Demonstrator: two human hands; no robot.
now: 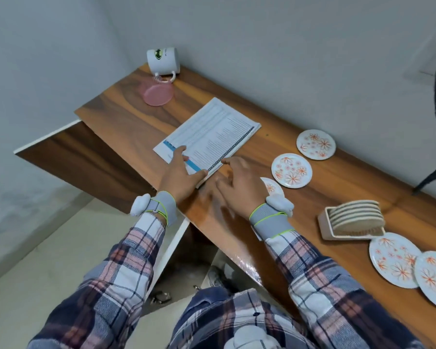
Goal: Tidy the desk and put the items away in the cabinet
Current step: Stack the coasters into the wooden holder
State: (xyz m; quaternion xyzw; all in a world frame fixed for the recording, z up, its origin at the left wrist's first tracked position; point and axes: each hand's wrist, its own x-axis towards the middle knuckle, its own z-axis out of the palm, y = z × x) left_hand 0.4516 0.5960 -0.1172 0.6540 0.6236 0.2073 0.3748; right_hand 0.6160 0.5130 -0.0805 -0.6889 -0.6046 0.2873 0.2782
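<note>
Booklet [212, 129]: flat on desk [126, 117], its corner near the front edge.
Left hand [180, 173]: spread, pressing that corner.
Right hand [239, 186]: spread, forefinger at the booklet's side edge.
Free room: bare wood toward pink lid [157, 93].

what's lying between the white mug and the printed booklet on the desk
A pink round dish lies between the white mug and the printed booklet, close by the mug's handle, seen in the head view.
</note>
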